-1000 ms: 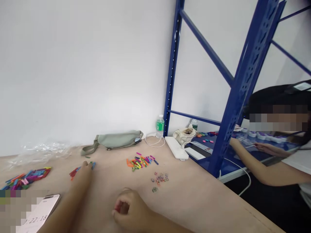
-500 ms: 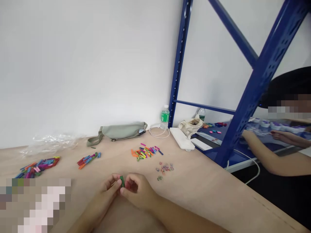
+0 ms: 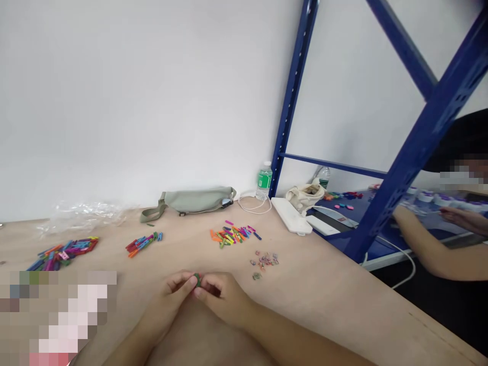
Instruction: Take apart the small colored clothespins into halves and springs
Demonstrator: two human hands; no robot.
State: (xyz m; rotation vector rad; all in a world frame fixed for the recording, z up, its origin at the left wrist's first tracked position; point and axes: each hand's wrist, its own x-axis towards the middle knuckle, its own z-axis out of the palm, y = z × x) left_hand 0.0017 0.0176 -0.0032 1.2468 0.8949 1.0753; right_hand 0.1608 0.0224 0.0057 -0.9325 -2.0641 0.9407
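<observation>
A small green clothespin point(image 3: 197, 279) is pinched between the fingertips of my left hand point(image 3: 171, 300) and my right hand point(image 3: 226, 301), low over the table. Fingers cover most of it, so I cannot tell whether it is whole. Beyond my hands lies a scatter of loose coloured clothespin halves point(image 3: 236, 235). Small metal springs point(image 3: 267, 260) are spread to the right of my right hand. To the left sit a small group of coloured clothespins point(image 3: 142, 244) and a larger heap of clothespins point(image 3: 64, 254).
Against the wall lie a crumpled clear plastic bag point(image 3: 82, 216) and a grey-green pouch point(image 3: 198, 201). A water bottle point(image 3: 264, 180), a white cable point(image 3: 253, 206) and a white power bank point(image 3: 292, 216) stand near the blue rack point(image 3: 292, 101). Past the rack, a co-worker's arm point(image 3: 430, 254) shows.
My right fingertips have closed in against the left ones, and the green clothespin is now more covered. The view has shifted slightly, moving the scene to the right.
</observation>
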